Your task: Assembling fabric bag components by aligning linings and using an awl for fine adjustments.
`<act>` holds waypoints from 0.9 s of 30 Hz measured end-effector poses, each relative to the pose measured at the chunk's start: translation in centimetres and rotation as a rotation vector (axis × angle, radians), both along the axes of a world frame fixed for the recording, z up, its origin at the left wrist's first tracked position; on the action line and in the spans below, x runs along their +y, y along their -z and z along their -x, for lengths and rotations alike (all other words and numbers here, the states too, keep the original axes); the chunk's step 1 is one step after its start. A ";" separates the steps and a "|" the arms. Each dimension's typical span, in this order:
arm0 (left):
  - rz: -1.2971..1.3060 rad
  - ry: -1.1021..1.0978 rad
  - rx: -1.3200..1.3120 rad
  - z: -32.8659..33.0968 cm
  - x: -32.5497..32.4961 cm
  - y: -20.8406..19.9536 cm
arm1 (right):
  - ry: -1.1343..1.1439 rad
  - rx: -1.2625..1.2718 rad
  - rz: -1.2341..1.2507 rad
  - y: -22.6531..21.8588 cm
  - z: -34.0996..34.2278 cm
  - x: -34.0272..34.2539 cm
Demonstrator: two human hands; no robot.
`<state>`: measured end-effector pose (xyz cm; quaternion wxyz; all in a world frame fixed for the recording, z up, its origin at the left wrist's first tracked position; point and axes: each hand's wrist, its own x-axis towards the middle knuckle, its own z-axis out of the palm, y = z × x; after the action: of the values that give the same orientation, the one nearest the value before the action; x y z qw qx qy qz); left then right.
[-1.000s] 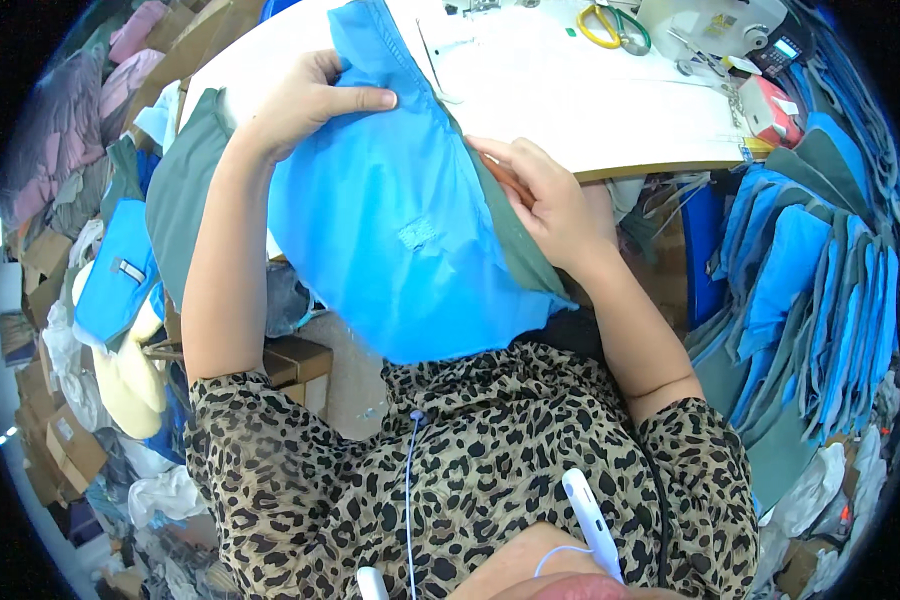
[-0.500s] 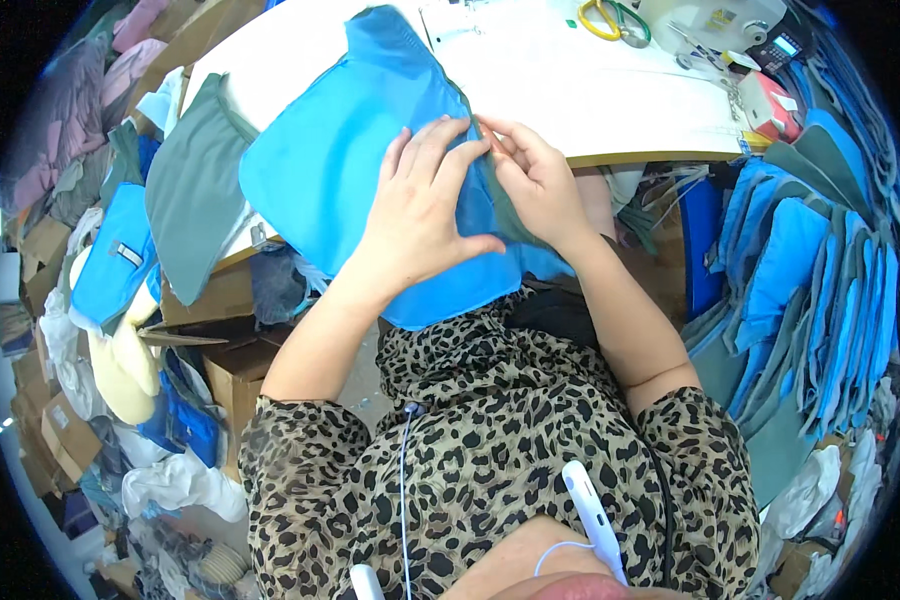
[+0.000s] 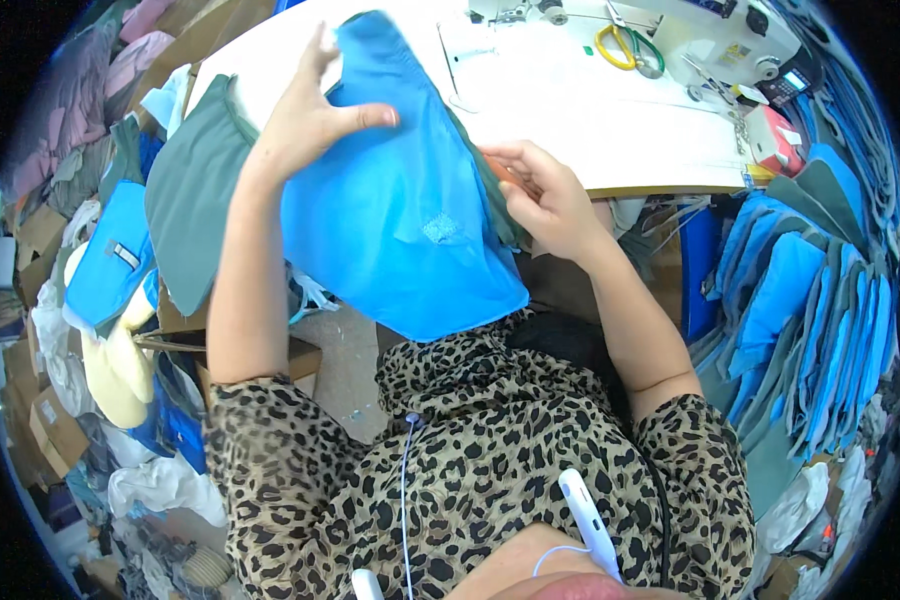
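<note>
A bright blue fabric piece (image 3: 400, 190) with a grey-green layer along its right edge hangs from the white table toward my lap. A small textured patch shows on its lower part. My left hand (image 3: 305, 125) is over the piece's upper left side, thumb stretched out to the right and fingers apart, the fingertips blurred. At the right edge of the fabric, my right hand (image 3: 555, 205) is closed around a small orange-handled tool (image 3: 500, 172). The tool's working end is hidden, so its kind cannot be told.
A sewing machine (image 3: 730, 50) stands on the white table (image 3: 590, 140), with yellow-and-green-handled scissors (image 3: 620, 48) nearby. A grey-green fabric piece (image 3: 195, 190) hangs over the table's left side. Stacked blue and grey pieces (image 3: 780, 300) hang at right. Cardboard boxes (image 3: 58, 430) and cloth crowd the left.
My left hand has come off the fabric's middle and moved up and left, spreading. The blue piece has shifted right and turned, showing its textured patch. My right hand has moved slightly down and right.
</note>
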<state>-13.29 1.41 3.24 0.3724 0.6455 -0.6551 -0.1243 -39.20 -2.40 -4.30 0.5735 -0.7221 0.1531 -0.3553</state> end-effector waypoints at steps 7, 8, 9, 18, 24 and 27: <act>-0.336 0.101 0.371 4.0 2.7 -2.9 | 0.040 0.114 0.150 -2.0 2.5 1.6; -0.355 0.132 0.372 4.1 3.0 -2.6 | 0.052 0.113 0.141 -1.7 2.7 1.6; -0.364 0.133 0.369 4.3 3.1 -2.6 | 0.006 0.081 0.119 -1.4 2.8 1.6; -0.455 0.322 0.531 6.7 4.8 -0.5 | -0.175 -0.055 -0.146 -0.3 3.5 2.9; -0.577 0.111 0.520 8.4 5.3 0.6 | -0.219 -0.016 -0.199 0.0 4.1 3.4; -0.604 0.060 0.596 8.4 5.4 0.7 | -0.205 -0.076 -0.289 0.5 4.2 3.7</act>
<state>-21.72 6.83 2.57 0.3359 0.6420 -0.4714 -0.5027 -43.40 1.34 -4.79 0.7099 -0.6301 0.1063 -0.2963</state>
